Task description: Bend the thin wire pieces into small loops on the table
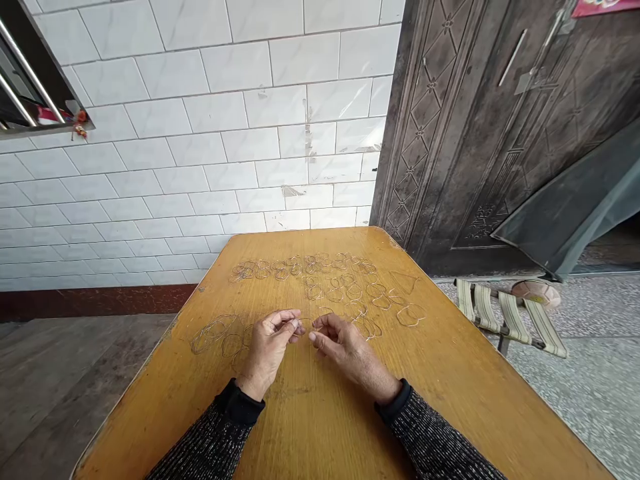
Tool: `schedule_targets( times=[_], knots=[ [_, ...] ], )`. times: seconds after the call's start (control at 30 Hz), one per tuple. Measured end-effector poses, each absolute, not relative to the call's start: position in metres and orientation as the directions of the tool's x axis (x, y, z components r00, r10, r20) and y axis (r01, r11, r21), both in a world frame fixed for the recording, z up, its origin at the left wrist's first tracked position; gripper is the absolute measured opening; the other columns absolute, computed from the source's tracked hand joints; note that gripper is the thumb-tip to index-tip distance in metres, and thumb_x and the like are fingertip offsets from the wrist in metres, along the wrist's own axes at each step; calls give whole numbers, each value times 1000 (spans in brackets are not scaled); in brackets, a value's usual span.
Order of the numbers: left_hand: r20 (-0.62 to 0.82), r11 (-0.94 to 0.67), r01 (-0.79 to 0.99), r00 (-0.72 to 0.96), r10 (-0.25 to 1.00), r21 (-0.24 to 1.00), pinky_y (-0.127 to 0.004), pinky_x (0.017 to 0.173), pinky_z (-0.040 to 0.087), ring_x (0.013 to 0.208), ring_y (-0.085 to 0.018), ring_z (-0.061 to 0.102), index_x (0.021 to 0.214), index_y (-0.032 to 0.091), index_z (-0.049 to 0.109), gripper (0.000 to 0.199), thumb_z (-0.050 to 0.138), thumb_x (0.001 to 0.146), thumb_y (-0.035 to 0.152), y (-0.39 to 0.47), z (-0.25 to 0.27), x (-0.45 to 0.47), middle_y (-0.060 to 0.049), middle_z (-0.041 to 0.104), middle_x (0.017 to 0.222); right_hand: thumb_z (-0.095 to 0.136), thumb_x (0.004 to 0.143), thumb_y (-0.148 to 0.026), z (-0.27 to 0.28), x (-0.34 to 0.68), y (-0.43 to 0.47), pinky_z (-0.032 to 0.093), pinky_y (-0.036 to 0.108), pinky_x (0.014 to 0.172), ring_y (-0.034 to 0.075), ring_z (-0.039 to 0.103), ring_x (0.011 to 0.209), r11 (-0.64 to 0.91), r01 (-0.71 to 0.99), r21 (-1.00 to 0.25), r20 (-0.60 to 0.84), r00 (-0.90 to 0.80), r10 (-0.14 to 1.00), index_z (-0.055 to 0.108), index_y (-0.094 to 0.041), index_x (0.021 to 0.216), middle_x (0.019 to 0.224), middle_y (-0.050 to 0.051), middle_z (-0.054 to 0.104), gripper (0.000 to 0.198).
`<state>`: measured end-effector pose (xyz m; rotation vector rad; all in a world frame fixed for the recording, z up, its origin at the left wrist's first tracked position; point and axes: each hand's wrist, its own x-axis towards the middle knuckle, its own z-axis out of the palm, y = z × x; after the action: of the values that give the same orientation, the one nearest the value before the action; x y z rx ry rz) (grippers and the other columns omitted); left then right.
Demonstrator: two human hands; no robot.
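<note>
Pinching a thin wire over the surface, with thumb and fingers of the left hand closed on one side of it. Gripping its other side with the right hand, between thumb and forefinger drawn narrow. Taking the hands as the clock's centre, can see a row of wire loops from eleven to one o'clock, many overlapping, too fine to count. Can make out more loops between one and two o'clock, nearer than the row. At two o'clock, can see an angular bent wire; at three, a lone looped piece. At nine, just beside the left hand, can find a tangled bunch, lying flat. Past the surface at twelve, meets a tiled wall, with a barred window at ten. Between one and two, shows a dark patterned door. On the floor at three, has a strapped stool with a ball just beyond.
</note>
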<state>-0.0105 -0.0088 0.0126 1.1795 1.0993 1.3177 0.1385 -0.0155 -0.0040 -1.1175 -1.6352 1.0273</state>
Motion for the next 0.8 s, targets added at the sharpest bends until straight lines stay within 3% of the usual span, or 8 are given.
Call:
schedule_targets(
  times=[0.13,0.27,0.33,0.53,0.8],
  knots=[
    [7,1,-253,33,999,968,-24,59,41,63,-12,58,81,12,65,20,67,64,22,-9,13,-12,-3,63,69,51,77,-33,-6,136,-14,40,22,49,11,55,50,163,40,-986,147,-255,956,51,-17,76,60,-1,56,16],
    [-78,111,-399,98,992,910,-22,59,40,62,-10,58,77,12,66,21,72,59,19,-9,11,-11,-2,62,68,51,77,-32,-6,134,-13,39,22,50,12,54,55,200,40,-979,194,-133,972,52,-17,69,59,0,57,18],
    [-99,149,-445,134,986,883,-21,58,39,62,-10,58,77,12,66,21,73,58,17,-9,11,-10,-2,62,68,53,75,-36,-4,132,-13,38,21,48,11,53,55,191,-45,-981,193,-65,979,51,-17,67,61,1,57,21],
    [-113,222,-476,247,962,851,-19,54,38,62,-9,58,79,12,67,21,74,59,15,-11,8,-9,-2,62,69,62,66,-42,4,131,-15,36,19,45,7,47,45,74,-309,-948,91,-41,995,51,-16,61,53,-3,52,29],
    [-187,322,-468,312,931,823,-18,54,39,62,-9,59,78,13,66,20,74,59,14,-9,7,-12,-1,62,64,66,63,-43,5,134,-16,37,18,44,7,48,46,-24,-381,-924,3,-71,997,53,-15,60,55,-2,54,31]
  ],
)
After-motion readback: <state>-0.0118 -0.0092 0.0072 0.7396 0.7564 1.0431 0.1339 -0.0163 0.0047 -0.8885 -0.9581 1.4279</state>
